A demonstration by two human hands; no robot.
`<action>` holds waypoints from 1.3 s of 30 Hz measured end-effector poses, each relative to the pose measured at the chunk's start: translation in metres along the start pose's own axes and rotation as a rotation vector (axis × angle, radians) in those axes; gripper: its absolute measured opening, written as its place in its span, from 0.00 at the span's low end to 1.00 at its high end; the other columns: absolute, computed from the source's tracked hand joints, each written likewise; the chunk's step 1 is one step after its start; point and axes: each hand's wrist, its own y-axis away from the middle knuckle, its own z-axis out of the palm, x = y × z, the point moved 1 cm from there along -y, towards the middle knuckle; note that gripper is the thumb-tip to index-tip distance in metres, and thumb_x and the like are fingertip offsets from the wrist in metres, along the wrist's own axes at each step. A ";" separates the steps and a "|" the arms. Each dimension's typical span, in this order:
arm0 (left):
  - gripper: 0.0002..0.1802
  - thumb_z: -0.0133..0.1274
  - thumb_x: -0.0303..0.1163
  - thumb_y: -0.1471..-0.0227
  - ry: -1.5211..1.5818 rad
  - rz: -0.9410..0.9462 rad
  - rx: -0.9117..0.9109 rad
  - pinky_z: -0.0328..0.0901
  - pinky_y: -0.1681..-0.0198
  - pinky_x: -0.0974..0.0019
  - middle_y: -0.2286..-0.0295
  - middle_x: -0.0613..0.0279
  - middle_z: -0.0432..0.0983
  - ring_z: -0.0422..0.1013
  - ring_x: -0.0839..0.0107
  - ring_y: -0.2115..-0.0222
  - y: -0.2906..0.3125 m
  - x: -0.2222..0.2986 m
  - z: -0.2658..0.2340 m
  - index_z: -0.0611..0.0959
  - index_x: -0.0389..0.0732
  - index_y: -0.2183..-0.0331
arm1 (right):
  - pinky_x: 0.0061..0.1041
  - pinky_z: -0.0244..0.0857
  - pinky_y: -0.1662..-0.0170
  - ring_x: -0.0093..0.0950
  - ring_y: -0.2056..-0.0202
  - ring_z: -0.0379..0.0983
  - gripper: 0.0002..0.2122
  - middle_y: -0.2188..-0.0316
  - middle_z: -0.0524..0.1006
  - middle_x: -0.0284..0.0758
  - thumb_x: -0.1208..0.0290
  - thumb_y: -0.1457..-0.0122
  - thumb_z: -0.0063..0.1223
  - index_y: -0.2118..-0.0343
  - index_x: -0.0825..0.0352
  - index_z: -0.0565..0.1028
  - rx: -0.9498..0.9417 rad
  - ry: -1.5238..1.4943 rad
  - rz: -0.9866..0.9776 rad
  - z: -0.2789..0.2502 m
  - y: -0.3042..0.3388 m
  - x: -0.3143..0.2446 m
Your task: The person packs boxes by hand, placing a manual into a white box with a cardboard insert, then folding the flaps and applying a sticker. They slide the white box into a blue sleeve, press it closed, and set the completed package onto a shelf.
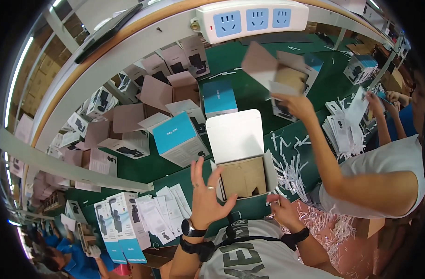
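An open box with a plain white lid stands on the green bench in front of the person; a plain brown cardboard insert lies inside it. The left hand is at the box's left side, fingers spread wide and holding nothing visible; contact with the box cannot be told. The right hand is near the box's lower right corner, fingers bent; whether they grip anything is unclear.

Just left of the lid, a closed box carries pale lettering on its turquoise face and small print below. Behind the lid, a second turquoise-topped box is also lettered. Tall cartons at lower left bear product pictures and fine print; beside them lie printed leaflets, the text too small to read. Large dark letters cross the person's shirt. At right, a co-worker's hand reaches to another open box.
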 end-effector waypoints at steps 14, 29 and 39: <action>0.41 0.64 0.29 0.47 -0.097 0.084 -0.158 0.65 0.37 0.45 0.38 0.36 0.65 0.65 0.41 0.39 0.050 -0.025 0.010 0.68 0.32 0.34 | 0.18 0.66 0.60 0.18 0.62 0.70 0.23 0.57 0.75 0.30 0.69 0.38 0.65 0.43 0.69 0.73 -0.132 0.250 -0.045 0.051 -0.052 -0.154; 0.47 0.60 0.58 0.43 -0.348 0.034 -0.386 0.54 0.31 0.43 0.33 0.40 0.60 0.58 0.41 0.32 0.051 -0.004 0.024 0.70 0.31 0.35 | 0.26 0.71 0.62 0.33 0.63 0.79 0.15 0.61 0.80 0.41 0.74 0.40 0.66 0.52 0.71 0.79 0.125 0.589 -0.776 0.079 -0.079 -0.166; 0.47 0.58 0.59 0.42 -0.324 0.083 -0.367 0.53 0.30 0.45 0.33 0.43 0.62 0.58 0.43 0.32 0.045 -0.002 0.025 0.72 0.29 0.37 | 0.32 0.73 0.69 0.38 0.71 0.80 0.05 0.71 0.83 0.37 0.73 0.43 0.69 0.66 0.66 0.83 0.215 0.818 -0.851 0.072 -0.073 -0.175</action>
